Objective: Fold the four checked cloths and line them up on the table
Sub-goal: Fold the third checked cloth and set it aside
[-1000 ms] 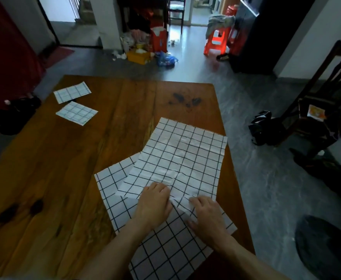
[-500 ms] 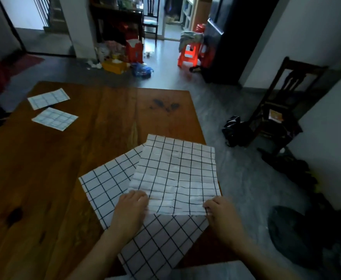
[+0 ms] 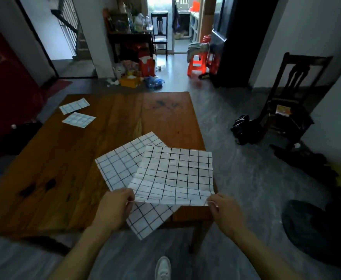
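orange stool (image 3: 196, 63) | dark wooden chair (image 3: 292, 93) | possibly bag (image 3: 241, 128)

You've got white cloths (image 3: 175, 174) with black checks, brown wood counter (image 3: 68, 158), orange stool (image 3: 195, 64), grey floor (image 3: 246, 178).

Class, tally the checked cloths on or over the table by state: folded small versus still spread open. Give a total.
Folded small cloths: 2, the far one and the nearer one
Spread-open cloths: 2, the held cloth and the cloth under it
Total: 4
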Demonstrator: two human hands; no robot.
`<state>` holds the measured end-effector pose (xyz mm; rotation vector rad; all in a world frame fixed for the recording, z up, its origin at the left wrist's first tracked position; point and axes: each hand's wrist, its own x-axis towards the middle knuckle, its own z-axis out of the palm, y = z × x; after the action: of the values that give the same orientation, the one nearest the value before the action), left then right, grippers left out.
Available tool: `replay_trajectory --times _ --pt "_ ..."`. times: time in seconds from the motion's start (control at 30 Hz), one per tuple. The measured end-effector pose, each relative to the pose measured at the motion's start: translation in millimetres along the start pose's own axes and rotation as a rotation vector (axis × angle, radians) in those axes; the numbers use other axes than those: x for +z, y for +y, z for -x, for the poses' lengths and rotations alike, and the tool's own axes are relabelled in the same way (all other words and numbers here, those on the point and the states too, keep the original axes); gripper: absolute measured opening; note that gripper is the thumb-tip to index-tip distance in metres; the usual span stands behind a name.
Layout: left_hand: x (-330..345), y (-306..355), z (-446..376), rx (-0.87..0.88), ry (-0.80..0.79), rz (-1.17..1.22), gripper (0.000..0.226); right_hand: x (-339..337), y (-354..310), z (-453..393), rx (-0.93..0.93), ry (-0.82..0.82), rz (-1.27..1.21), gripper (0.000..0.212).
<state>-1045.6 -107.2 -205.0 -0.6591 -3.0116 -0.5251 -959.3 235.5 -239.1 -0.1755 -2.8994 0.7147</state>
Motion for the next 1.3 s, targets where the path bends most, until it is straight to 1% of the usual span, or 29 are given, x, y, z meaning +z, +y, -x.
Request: replay_trajectory --times 0.13,0.23,0.33,0.43,0.53,0.6,0.73,0.83,0.93,1.07,1.17,1.3 --pt "-10 4 50 -0.041 -0.005 0.005 0.019 1 -5 27 -0.012 0.007 -0.057 0.010" --pt "-17 5 79 -0.090 0.006 -0.005 0.016 4 -19 43 -0.036 -0.006 -0.047 0.009" --pt "-20 -3 95 -0.128 0.006 0.023 0.018 5 -31 49 -0.032 -0.025 -0.025 0.009" --pt "-26 -13 98 -0.121 0.026 0.056 0.019 3 -47 49 -0.022 -0.003 -0.036 0.009" --pt "-33 -26 88 -0.089 0.054 0.133 0.019 2 -60 40 -0.005 0.005 -0.026 0.010" --pt "-40 -41 78 -0.101 0.047 0.181 0.020 2 -68 32 0.035 -0.003 -0.018 0.009" --pt "-54 -67 59 -0.120 0.049 0.245 0.022 1 -97 16 0.071 0.038 -0.055 0.007" --pt "-58 -83 43 -0.118 0.081 0.257 0.018 6 -112 6 0.109 0.084 -0.070 0.014" --pt "-55 -91 32 -0.116 0.085 0.287 0.020 14 -112 3 0.166 0.099 -0.105 0.019" --pt "-47 -99 4 -0.120 0.078 0.269 0.019 25 -111 -14 0.254 0.092 -0.103 0.017" --pt "-32 -106 -21 -0.154 0.072 0.268 0.023 37 -102 -41 0.270 0.096 -0.143 0.014" --pt "-12 -110 -53 -0.246 0.031 0.245 0.025 53 -84 -79 0.282 0.053 -0.253 0.011"
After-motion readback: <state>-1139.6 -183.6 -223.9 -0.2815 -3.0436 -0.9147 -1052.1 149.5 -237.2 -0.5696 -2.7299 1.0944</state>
